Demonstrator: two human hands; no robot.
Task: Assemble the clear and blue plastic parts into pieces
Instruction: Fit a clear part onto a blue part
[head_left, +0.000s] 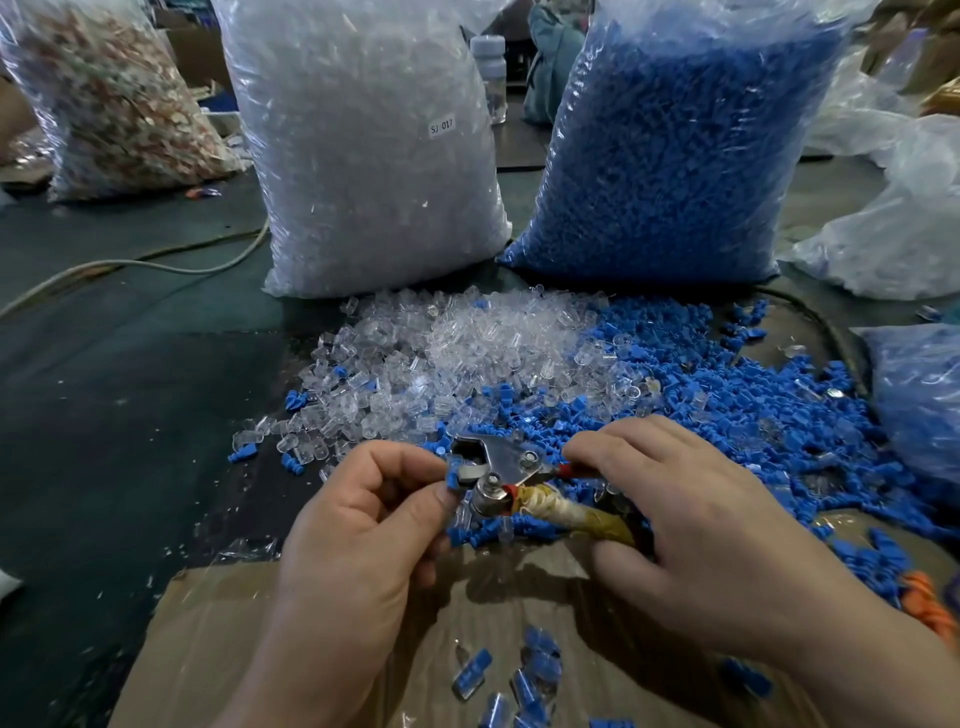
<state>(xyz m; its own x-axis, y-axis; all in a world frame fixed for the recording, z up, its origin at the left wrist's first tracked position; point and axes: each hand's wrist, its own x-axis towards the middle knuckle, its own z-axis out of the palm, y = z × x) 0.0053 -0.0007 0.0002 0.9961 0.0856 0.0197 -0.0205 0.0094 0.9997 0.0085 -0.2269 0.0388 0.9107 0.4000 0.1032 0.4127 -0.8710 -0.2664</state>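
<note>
Loose clear parts (467, 343) lie heaped at the centre of the frame, small transparent caps tumbled every way. On their right they merge into a wider spread of blue parts (727, 395), small ribbed plugs reaching the right edge and the lower centre, with strays of each colour mixed into the other. One blue part (453, 477) sits at the jaws of a metal hand tool (498, 467) mid-frame, pinched by the left hand (363, 519) while the right hand (701, 519) grips the tool's wrapped handles. Several assembled pieces (524, 680), clear shells with blue inside, lie scattered on cardboard (260, 649) at bottom centre.
</note>
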